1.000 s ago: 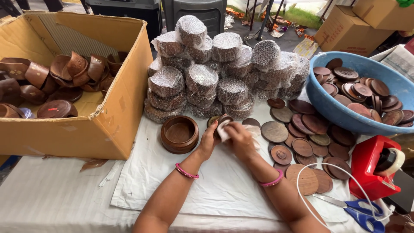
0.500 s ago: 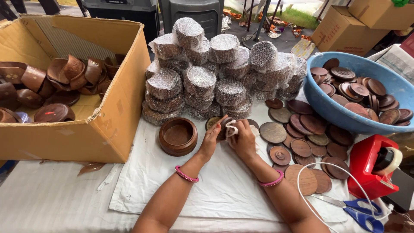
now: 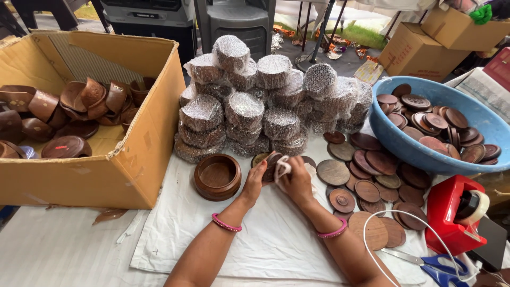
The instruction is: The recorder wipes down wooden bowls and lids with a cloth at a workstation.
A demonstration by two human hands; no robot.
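Gripping a round dark wooden lid [image 3: 272, 165] on edge, the left hand [image 3: 254, 180] closed around it; the right hand [image 3: 297, 180] pressed a white cloth [image 3: 281, 169] against it, above the white sheet [image 3: 265, 239], beside an open round brown wooden bowl [image 3: 217, 176].

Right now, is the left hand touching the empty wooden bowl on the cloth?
Apart. The head view shows the left hand raised beside the bowl, holding a small lid, with a strip of white cloth visible between hand and bowl rim.
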